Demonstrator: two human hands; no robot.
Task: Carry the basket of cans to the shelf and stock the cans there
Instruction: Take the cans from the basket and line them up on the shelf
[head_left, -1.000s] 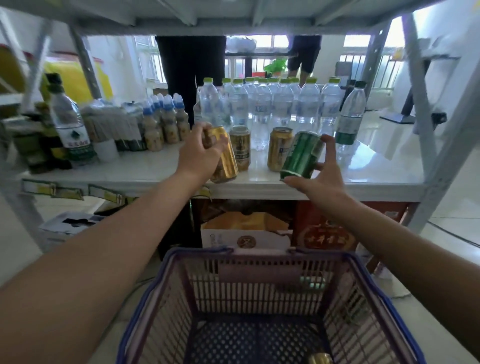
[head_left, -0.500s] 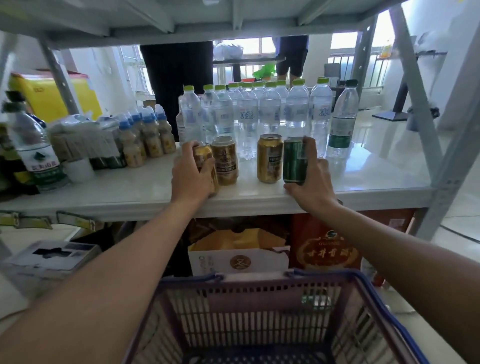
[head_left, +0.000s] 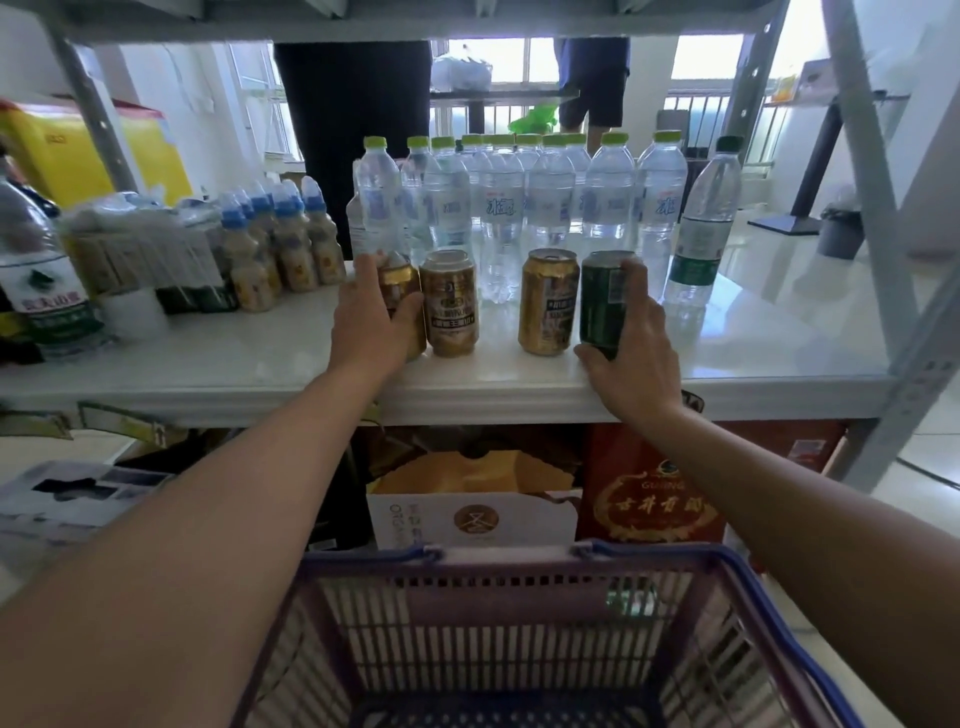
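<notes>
Both arms reached forward over the basket (head_left: 779, 597) to the white shelf (head_left: 260, 364), palms turned inward. The left hand (head_left: 371, 322) was wrapped around a gold can (head_left: 397, 291) standing upright on the shelf, fingers over its far side and thumb across the front, so most of that can was hidden. The right hand (head_left: 636, 338) gripped a dark green can (head_left: 602, 301), also upright on the shelf, with fingers up its right side and the thumb at its base. Between them stood two more gold cans, one (head_left: 449, 304) touching the can in the left hand, the other (head_left: 549, 301) just beside the green one, with a gap between the pair. That made four cans in a row near the front edge: three gold, one green. Behind them stood a block of clear water bottles (head_left: 498, 208) with green caps, too crowded to count, and to the left a cluster of small blue-capped bottles (head_left: 280, 239). The purple basket with blue handles sat below the shelf; the part of its inside in view held no cans, though its floor was mostly cut off
</notes>
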